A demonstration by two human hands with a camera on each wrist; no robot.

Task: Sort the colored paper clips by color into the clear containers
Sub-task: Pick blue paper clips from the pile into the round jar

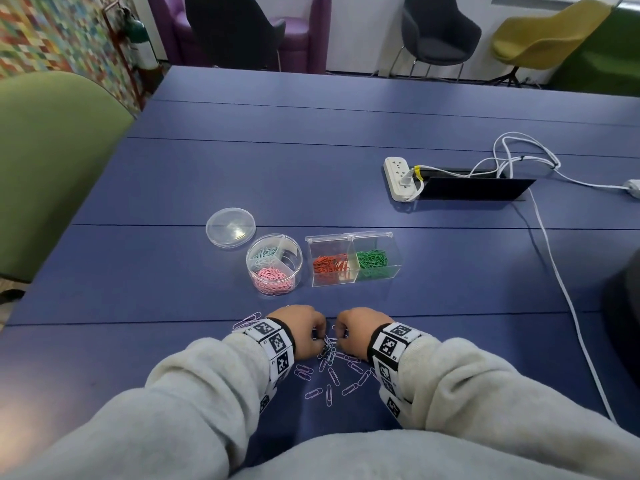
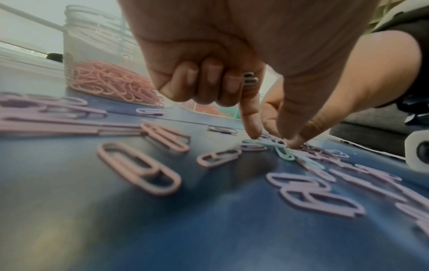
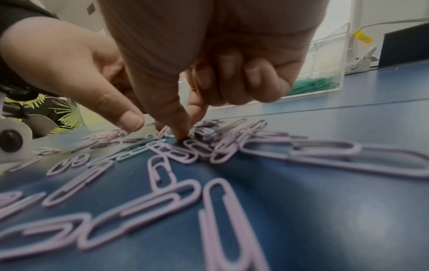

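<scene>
Both hands down at the tabletop's near edge, left hand (image 2: 209, 64) gripping a few clips with fingertips on a blue clip (image 2: 284, 153), right hand (image 3: 209, 60) curled, fingertip pinning lilac clips (image 1: 329, 374), round tub (image 1: 274, 263) and clear box (image 1: 353, 259) just beyond.

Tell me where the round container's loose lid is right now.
In the head view the clear round lid lies flat on the blue table, just behind and left of the round container, apart from it and beyond both hands.

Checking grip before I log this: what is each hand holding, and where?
Left hand tucks a few clips under its curled fingers, ends poking out. Right hand: cannot tell; its fingertips are down in the pile.
</scene>
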